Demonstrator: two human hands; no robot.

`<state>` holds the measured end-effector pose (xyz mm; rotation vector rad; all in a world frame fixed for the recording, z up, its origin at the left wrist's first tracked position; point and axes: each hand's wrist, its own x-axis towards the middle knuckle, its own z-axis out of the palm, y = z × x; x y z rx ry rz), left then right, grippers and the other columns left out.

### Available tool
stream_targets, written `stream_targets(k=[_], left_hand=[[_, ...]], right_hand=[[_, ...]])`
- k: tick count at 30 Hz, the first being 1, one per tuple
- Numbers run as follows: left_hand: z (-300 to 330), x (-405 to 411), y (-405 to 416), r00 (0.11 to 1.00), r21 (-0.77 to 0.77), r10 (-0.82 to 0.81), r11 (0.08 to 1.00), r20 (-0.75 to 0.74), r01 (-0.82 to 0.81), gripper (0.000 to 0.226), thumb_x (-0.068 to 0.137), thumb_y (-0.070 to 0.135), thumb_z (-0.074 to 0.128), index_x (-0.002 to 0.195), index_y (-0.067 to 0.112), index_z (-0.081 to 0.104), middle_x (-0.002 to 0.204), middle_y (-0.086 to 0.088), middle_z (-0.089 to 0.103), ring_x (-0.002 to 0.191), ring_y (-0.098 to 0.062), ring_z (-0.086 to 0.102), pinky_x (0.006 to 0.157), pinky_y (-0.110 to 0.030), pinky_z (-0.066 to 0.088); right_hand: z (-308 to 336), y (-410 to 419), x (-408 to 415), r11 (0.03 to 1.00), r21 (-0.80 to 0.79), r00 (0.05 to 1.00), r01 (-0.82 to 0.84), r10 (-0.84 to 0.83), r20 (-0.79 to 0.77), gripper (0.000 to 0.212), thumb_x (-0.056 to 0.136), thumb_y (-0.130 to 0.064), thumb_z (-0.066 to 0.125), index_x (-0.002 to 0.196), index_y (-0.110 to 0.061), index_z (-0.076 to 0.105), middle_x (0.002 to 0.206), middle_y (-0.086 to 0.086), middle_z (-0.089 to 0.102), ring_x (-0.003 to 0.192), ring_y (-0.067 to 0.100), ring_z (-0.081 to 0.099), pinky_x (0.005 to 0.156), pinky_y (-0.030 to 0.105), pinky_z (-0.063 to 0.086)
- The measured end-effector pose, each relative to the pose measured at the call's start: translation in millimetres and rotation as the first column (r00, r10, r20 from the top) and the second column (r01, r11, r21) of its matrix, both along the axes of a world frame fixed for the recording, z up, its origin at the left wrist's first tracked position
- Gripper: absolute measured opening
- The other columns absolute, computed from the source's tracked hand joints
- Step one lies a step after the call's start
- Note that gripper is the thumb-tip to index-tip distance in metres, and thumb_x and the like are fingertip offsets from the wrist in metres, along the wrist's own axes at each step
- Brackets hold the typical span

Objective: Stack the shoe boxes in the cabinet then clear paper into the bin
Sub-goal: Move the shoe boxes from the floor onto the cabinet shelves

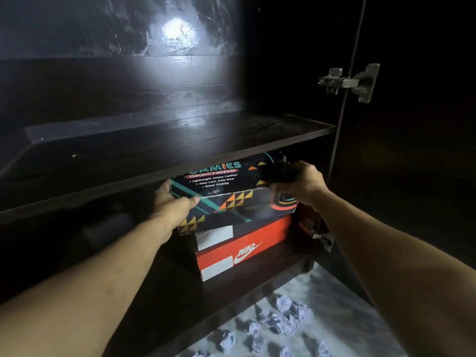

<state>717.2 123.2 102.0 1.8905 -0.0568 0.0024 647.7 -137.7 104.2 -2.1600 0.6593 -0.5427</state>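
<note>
Here both hands, left [172,202] and right [301,185], grip the patterned cardboard box [226,191].

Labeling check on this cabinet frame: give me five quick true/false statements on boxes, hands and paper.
1. Both hands hold the dark patterned box. True: left hand at its left end, right hand at its right end.
2. That box sits above the orange box. True.
3. The boxes are on the upper shelf. False: they are below it.
4. The crumpled paper is already in a bin. False: it lies on the floor.
5. The orange box is white with no logo. False: it is orange with a white logo.
</note>
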Motion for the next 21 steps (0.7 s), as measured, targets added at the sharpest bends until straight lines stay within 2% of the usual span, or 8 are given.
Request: stream_targets(k=[2,4,6,9,12,15,21], left_hand=[[-4.1,5.2,-1.0,0.999,-0.051,0.037,0.998,0.006,-0.037,0.055,0.082,0.010,0.073,0.132,0.012,0.051,0.129,-0.007,0.058,0.117,-0.023,0.057,0.089,-0.029,0.047],[-9.0,7.3,-2.9,0.994,-0.103,0.107,0.989,-0.003,-0.106,0.055,0.081,0.015,0.075,0.132,0.012,0.053,0.125,-0.009,0.062,0.112,-0.025,0.062,0.090,-0.035,0.053],[-13.2,4.4,-6.1,0.984,-0.137,0.177,0.975,-0.007,-0.176,0.057,0.081,0.019,0.076,0.133,0.013,0.053,0.126,-0.011,0.062,0.110,-0.026,0.063,0.088,-0.037,0.054],[-17.6,-1.6,-13.3,0.976,-0.205,0.219,0.955,-0.005,-0.216,0.058,0.083,0.017,0.074,0.137,0.014,0.051,0.129,-0.010,0.060,0.114,-0.027,0.061,0.081,-0.030,0.052],[-17.8,-3.0,-18.2,0.984,-0.211,0.177,0.963,0.020,-0.169,0.059,0.085,0.009,0.071,0.139,0.013,0.048,0.136,-0.010,0.054,0.119,-0.026,0.058,0.080,-0.024,0.048],[-15.4,-3.1,-22.2,0.989,-0.182,0.148,0.973,0.020,-0.141,0.064,0.086,0.000,0.067,0.143,0.012,0.042,0.146,-0.010,0.044,0.130,-0.026,0.048,0.095,-0.029,0.045],[-14.0,0.8,-24.6,0.981,-0.142,0.170,0.978,0.092,-0.156,0.055,0.090,-0.006,0.058,0.142,0.008,0.043,0.143,-0.013,0.048,0.131,-0.024,0.047,0.099,-0.026,0.041]], right_hand=[[-3.4,1.6,8.3,0.996,-0.008,0.995,0.091,-0.091,0.035,0.075,0.062,-0.042,0.088,0.124,-0.012,0.058,0.120,0.010,0.063,0.113,0.026,0.059,0.086,0.025,0.045],[-10.5,6.9,15.6,0.983,0.033,0.981,0.182,-0.184,0.064,0.082,0.063,-0.051,0.085,0.126,-0.011,0.052,0.125,0.013,0.059,0.116,0.031,0.057,0.093,0.032,0.046],[-18.0,13.6,20.8,0.963,0.106,0.963,0.249,-0.258,0.083,0.085,0.065,-0.053,0.083,0.128,-0.011,0.045,0.127,0.016,0.057,0.117,0.035,0.056,0.097,0.038,0.048],[-24.5,19.2,27.0,0.940,0.204,0.945,0.275,-0.303,0.120,0.077,0.072,-0.047,0.081,0.126,-0.007,0.043,0.126,0.018,0.058,0.118,0.037,0.056,0.099,0.042,0.047],[-26.5,19.8,34.0,0.957,0.208,0.958,0.201,-0.237,0.161,0.061,0.078,-0.039,0.076,0.124,-0.008,0.052,0.122,0.015,0.062,0.117,0.034,0.058,0.099,0.039,0.048],[-26.0,19.8,38.5,0.986,0.151,0.991,0.067,-0.083,0.105,0.041,0.080,-0.024,0.072,0.119,-0.013,0.063,0.113,0.011,0.067,0.108,0.030,0.063,0.095,0.040,0.052],[-28.0,20.6,43.6,0.992,0.109,0.997,-0.070,0.066,0.040,0.038,0.082,-0.015,0.068,0.120,-0.017,0.058,0.112,0.010,0.066,0.104,0.034,0.064,0.090,0.050,0.055]])
